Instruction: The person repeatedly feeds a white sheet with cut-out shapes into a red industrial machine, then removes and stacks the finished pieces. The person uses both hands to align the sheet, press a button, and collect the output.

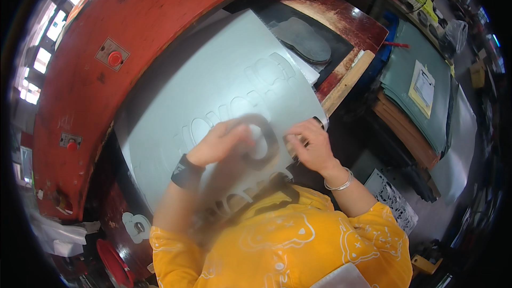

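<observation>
A large pale grey sheet [176, 90] lies in front of me, with rows of curved outlines pressed or cut into it. Over its near right part, my left hand [226, 140] is smeared by motion, its fingers bent at a dark, C-shaped band [271, 137]. The band is blurred too and looks like a cutting die; it appears to be in that hand. By the sheet's right edge, my right hand [312, 145] is closed with curled fingers. Something small and dark shows at its fingertips, too unclear to name.
A red machine beam [144, 26] with a red push button [114, 58] arches along the left and far side. A dark grey sole-shaped piece [303, 40] lies beyond the sheet, near a wooden strip [349, 82]. At right stands a stack of green-grey sheets [405, 48].
</observation>
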### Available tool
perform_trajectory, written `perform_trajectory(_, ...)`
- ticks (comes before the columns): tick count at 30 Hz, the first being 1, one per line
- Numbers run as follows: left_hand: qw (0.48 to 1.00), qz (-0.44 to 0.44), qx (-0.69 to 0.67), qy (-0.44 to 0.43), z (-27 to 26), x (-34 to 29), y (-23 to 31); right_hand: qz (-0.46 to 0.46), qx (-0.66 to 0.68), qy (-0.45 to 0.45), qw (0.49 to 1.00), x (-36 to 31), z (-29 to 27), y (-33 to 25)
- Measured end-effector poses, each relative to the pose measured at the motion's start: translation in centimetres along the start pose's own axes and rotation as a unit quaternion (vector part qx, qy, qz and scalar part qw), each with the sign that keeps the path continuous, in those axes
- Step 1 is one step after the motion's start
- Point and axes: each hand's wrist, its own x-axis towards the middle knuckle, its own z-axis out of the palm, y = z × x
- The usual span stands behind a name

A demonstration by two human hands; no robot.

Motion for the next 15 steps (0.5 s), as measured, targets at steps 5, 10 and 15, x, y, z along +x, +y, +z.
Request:
perform_trajectory(5,0.996,0.006,0.007,0.090,-1.0,2.1,-1.0,-0.154,-0.033,-0.119,0.980,1.1,4.4,-1.6)
perform_trajectory(10,0.988,0.057,0.062,0.133,-2.7,4.1,-0.4,-0.136,-0.140,-0.188,0.963,0.1,6.8,-1.1)
perform_trajectory(15,0.955,0.151,-0.198,0.163,-7.6,4.6,2.4,-0.149,-0.160,-0.183,0.958,-0.4,6.6,-0.8)
